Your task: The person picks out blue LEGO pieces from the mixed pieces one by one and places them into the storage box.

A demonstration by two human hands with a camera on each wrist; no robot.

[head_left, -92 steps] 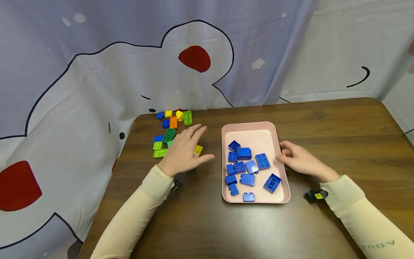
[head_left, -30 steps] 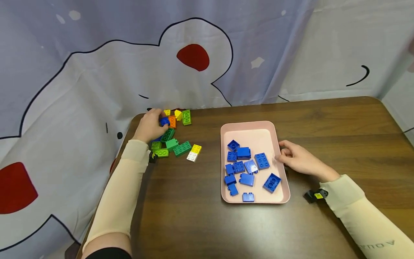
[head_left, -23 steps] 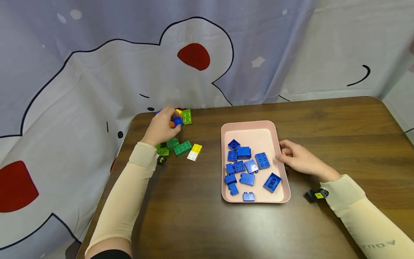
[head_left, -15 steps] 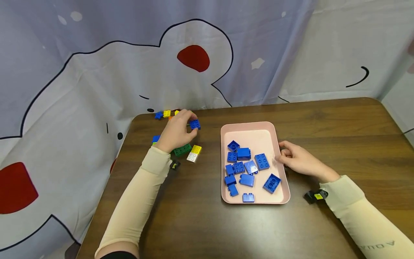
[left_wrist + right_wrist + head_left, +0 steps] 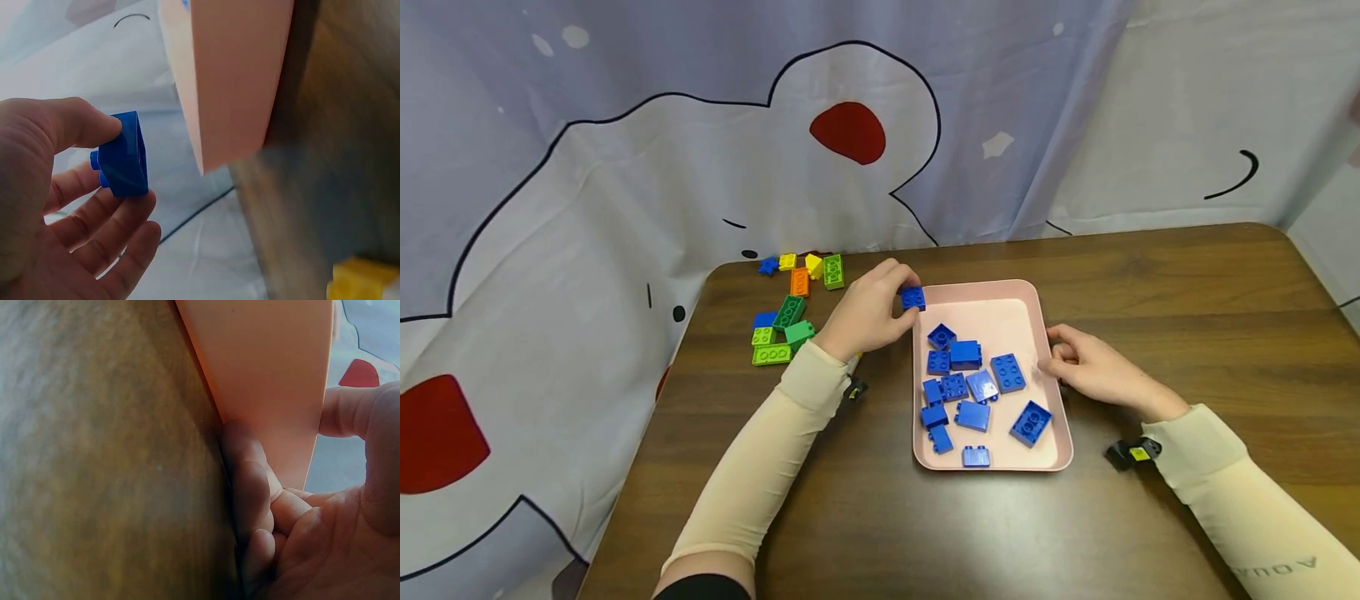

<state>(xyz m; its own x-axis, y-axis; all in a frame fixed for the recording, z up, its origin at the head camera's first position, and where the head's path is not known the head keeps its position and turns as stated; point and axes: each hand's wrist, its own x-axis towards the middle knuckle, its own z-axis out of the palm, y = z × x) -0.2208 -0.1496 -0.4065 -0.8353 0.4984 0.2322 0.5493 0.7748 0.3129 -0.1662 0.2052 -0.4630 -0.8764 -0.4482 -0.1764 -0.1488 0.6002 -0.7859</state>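
My left hand pinches a small blue toy brick between thumb and fingers, near the back left corner of a pink tray. In the left wrist view, the brick has its studs toward the palm, and the tray wall stands beside it. Several blue bricks lie in the tray, mostly in its left half. At the tray's right side, my right hand grips the wall. In the right wrist view, the thumb is at the rim and the curled fingers are against the outside.
At the table's far left lie several loose bricks: green, light green, orange, yellow, blue and a blue star. A yellow brick shows beneath the left wrist. A patterned curtain hangs behind the table.
My left hand reached the far-left pile, picked up a small blue brick from beside the orange one, and carried it right to the tray's edge. My right hand and the tray stayed put.
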